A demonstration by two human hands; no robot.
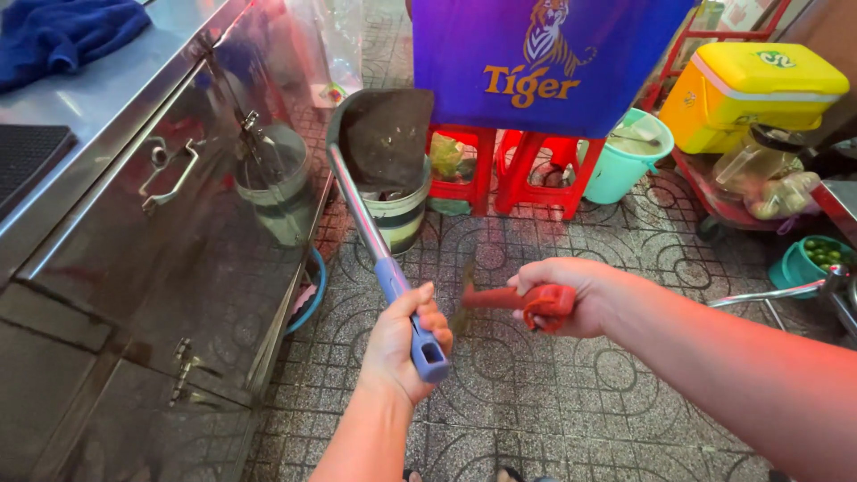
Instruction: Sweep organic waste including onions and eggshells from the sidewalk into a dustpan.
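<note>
Head view: two hands over a patterned tile floor, each gripping a cleaning tool.

Left hand [402, 344] is wrapped around the blue grip of a long-handled dustpan [386, 134] — its dark pan is raised over a bucket [399, 212], just right of the steel cabinet [161, 259]. Right hand [571, 295] is closed on the red handle of a small broom [518, 299], further right of the cabinet. Red stools [536, 174] stand beyond the bucket, a teal bucket [625, 165] beside them.
</note>
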